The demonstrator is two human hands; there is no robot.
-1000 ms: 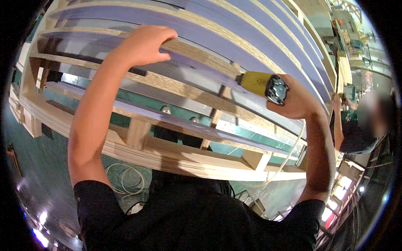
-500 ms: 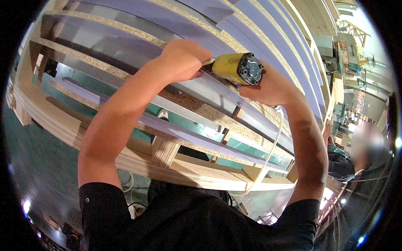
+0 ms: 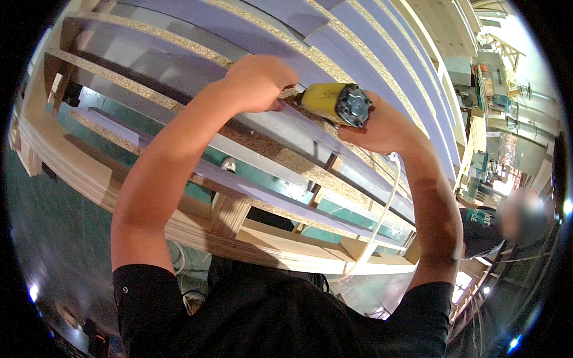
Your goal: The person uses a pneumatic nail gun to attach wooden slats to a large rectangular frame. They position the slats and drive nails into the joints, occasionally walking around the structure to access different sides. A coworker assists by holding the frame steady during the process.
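My right hand (image 3: pixel 382 126) is wrapped round the handle of a yellow air nail gun (image 3: pixel 323 101) with a dark end cap. Its nose points left, close to my left hand (image 3: pixel 258 82), and is partly hidden. The left fingers are closed over a particleboard strip (image 3: pixel 261 142) of the wooden frame, thumb on the near side; the fingertips are mostly out of sight. From the gun's handle a pale air hose (image 3: pixel 382 222) runs down across the frame's near side.
Several parallel chipboard-edged slats with purplish faces (image 3: pixel 382 65) fill the large frame. Its thick plywood near rail (image 3: pixel 197 237) lies close to my body. A co-worker in a dark shirt (image 3: pixel 482 230) is at the right, near stacked boards (image 3: pixel 444 27).
The nail gun has dipped slightly toward me and shifted a little left with my right hand. My left hand has moved slightly left, still on the strip.
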